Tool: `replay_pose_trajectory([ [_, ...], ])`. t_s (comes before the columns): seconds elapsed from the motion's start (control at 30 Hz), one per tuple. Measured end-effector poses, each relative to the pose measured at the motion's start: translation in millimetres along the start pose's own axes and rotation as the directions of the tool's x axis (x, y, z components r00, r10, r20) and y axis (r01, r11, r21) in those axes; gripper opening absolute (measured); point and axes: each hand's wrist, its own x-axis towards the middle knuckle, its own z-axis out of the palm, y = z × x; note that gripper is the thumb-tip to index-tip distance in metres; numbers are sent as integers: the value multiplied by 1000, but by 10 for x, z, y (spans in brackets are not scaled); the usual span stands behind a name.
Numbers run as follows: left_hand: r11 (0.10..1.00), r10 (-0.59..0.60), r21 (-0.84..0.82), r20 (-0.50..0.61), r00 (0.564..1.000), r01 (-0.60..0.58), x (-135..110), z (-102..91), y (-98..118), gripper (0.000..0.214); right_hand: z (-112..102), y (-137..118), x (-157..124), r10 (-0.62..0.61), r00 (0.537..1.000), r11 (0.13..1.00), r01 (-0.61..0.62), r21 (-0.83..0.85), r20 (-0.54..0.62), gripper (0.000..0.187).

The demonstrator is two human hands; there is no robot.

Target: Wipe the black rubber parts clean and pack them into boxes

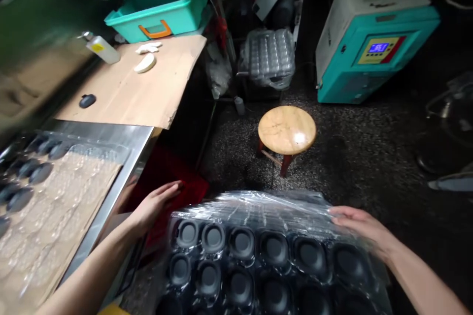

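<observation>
Below me is a stack of clear blister trays (242, 243) holding several dark, rounded parts, with crinkled clear plastic wrap (258, 204) along its far edge. My right hand (364, 224) is at the far right corner, its fingers closed on the edge of the wrap. Off the left side of the stack, my left hand (158, 204) reaches forward with stretched fingers, holding nothing, above a red bin (192, 184). On the bench at left lies another clear tray (55, 216), with dark parts in its left pockets only.
A round wooden stool (287, 129) stands ahead on the speckled floor. Cardboard (136, 93) on the bench carries a pump bottle (103, 49), white pieces (145, 63) and a dark part (87, 101). Beyond are a teal box (162, 7), wrapped trays (271, 56) and a teal machine (373, 54).
</observation>
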Motion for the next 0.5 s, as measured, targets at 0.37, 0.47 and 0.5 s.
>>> replay_pose_trajectory([
  [0.37, 915, -180, 389, 152, 972, 108, 1297, 373, -650, 67, -165, 13, 48, -247, 959, 807, 282, -519, 138, 27],
  [0.47, 927, -124, 370, 145, 982, 62, 1567, 379, -890, 69, -89, -70, 115, -192, 960, 875, 261, -407, 203, 23],
  [0.5, 937, -106, 345, 154, 982, 47, 1656, 396, -982, 65, -54, -92, 147, -158, 963, 914, 226, -336, 218, 23],
])
